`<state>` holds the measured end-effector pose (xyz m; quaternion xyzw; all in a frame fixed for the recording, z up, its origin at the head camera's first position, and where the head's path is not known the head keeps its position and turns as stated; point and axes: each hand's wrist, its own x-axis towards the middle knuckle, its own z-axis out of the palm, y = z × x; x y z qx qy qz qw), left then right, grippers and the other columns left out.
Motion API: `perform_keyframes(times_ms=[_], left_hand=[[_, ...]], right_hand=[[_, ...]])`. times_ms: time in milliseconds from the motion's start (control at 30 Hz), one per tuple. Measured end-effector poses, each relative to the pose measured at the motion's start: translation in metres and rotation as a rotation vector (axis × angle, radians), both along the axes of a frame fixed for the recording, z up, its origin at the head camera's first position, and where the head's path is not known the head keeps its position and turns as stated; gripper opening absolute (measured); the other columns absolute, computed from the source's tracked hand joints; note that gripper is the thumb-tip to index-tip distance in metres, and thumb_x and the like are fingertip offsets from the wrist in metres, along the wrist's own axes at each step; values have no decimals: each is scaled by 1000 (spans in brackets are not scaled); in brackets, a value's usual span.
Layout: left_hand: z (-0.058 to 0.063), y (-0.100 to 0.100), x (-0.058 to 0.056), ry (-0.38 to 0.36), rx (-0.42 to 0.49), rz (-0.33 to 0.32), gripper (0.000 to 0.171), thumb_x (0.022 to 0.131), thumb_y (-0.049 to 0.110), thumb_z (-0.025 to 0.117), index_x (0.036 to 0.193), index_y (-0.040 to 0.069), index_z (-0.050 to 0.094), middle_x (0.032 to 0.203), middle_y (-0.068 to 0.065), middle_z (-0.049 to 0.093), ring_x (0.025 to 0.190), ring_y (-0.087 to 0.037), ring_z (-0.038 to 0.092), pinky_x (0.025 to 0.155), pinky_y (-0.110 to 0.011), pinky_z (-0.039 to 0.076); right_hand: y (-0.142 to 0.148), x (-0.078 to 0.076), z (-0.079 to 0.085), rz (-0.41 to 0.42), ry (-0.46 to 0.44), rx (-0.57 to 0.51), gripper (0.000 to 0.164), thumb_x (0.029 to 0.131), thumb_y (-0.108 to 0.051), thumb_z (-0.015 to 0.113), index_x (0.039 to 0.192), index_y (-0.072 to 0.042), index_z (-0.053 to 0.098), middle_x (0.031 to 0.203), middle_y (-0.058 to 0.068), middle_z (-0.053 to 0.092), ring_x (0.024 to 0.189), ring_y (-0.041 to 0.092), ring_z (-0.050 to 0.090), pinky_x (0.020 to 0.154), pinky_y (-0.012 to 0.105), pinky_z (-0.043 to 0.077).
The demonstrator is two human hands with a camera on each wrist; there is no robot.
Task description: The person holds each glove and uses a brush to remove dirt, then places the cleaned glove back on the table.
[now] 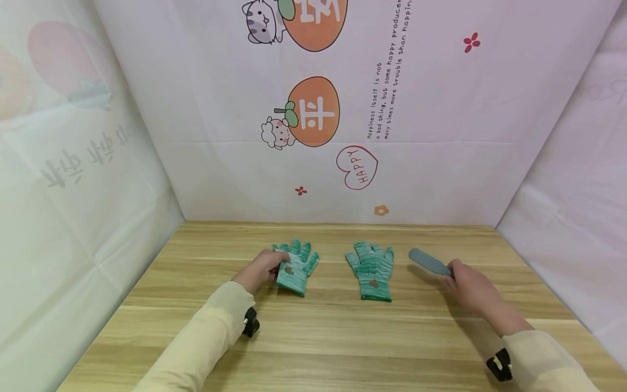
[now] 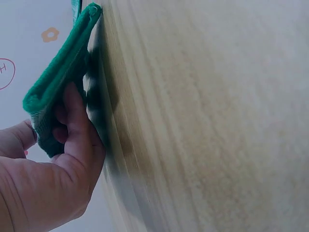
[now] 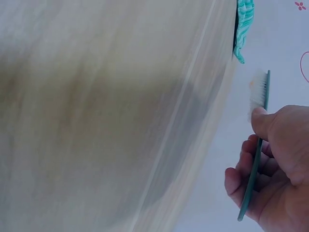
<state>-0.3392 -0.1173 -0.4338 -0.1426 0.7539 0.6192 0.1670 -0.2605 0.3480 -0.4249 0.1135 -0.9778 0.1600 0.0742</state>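
My left hand [image 1: 266,264] grips a green-and-white knitted glove [image 1: 295,275] by its side, thumb on top and fingers underneath. In the left wrist view the glove's green cuff [image 2: 58,63] is raised off the wooden surface, and the curled fingers show beneath it. A second, matching glove [image 1: 376,272] lies flat to the right, fingers pointing away, with a brown mark near its cuff. My right hand [image 1: 472,288] holds a grey-green brush [image 1: 430,262] by its handle. Pale bristles [image 3: 259,92] show in the right wrist view, facing the table side.
Both hands are over a wooden table [image 1: 313,348]. A white printed sheet [image 1: 416,179] stands behind its far edge, and white sheets [image 1: 73,228] hang along the left and right sides. Each wrist wears a small black device [image 1: 251,322].
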Motion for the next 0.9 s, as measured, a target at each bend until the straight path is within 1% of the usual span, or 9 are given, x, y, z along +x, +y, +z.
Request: perform_keyframes(times_ms=[100, 200, 267, 333, 433, 533, 667, 800, 900], left_hand=[[0, 0, 0, -11, 24, -1, 27, 91, 11, 59, 111, -6, 58, 80, -7, 61, 66, -15, 60, 60, -27, 54], [0, 0, 0, -22, 49, -7, 35, 92, 11, 58, 122, -6, 53, 83, -8, 62, 69, -15, 61, 62, -29, 55], [1, 0, 0, -28, 61, -12, 46, 93, 11, 57, 134, -5, 45, 86, -9, 62, 70, -16, 62, 63, -29, 55], [2, -1, 0, -33, 71, -14, 57, 94, 11, 55, 145, -2, 34, 89, -10, 62, 71, -16, 62, 63, -30, 55], [3, -1, 1, -37, 77, -15, 68, 95, 11, 54, 153, 3, 18, 93, -12, 62, 73, -17, 63, 64, -30, 56], [4, -1, 3, -37, 86, -13, 67, 96, 11, 52, 153, 3, 17, 99, -15, 62, 77, -19, 64, 67, -31, 56], [6, -1, 4, -30, 105, -6, 59, 97, 11, 50, 149, 0, 25, 108, -16, 61, 85, -21, 64, 73, -32, 56], [8, 0, 4, -24, 120, -5, 55, 97, 11, 48, 147, -3, 29, 111, -15, 59, 88, -20, 63, 76, -31, 55], [9, 1, 5, -22, 133, 2, 54, 98, 11, 47, 147, -4, 29, 113, -16, 57, 88, -20, 61, 78, -32, 54]], right_hand=[[-2, -1, 2, -4, 4, -2, 25, 97, -9, 59, 104, 13, 50, 84, 18, 60, 72, 29, 58, 60, 47, 48], [-5, -1, 4, -13, 21, 0, 26, 97, -9, 58, 105, 14, 52, 85, 19, 60, 74, 32, 59, 62, 49, 48], [-7, -1, 5, -16, 36, -4, 24, 97, -10, 58, 102, 13, 53, 84, 17, 59, 72, 31, 57, 61, 48, 48], [-8, -1, 6, -19, 58, -9, 22, 97, -10, 58, 99, 12, 54, 81, 14, 57, 69, 28, 55, 59, 46, 47], [-12, 0, 8, -28, 83, -22, 22, 98, -12, 57, 96, 10, 53, 75, 9, 52, 65, 24, 49, 55, 42, 43], [-14, 1, 8, -38, 111, -32, 22, 99, -14, 58, 94, 8, 53, 71, 6, 49, 62, 22, 46, 54, 38, 41], [-17, 2, 9, -40, 127, -27, 22, 98, -15, 59, 92, 5, 53, 69, 4, 48, 60, 21, 45, 53, 37, 40], [-20, 3, 10, -34, 103, -17, 23, 99, -18, 57, 93, 3, 52, 69, 3, 48, 60, 20, 45, 52, 35, 39], [-22, 3, 10, -33, 82, -14, 25, 101, -22, 56, 93, 2, 52, 68, 3, 47, 58, 19, 45, 51, 33, 38]])
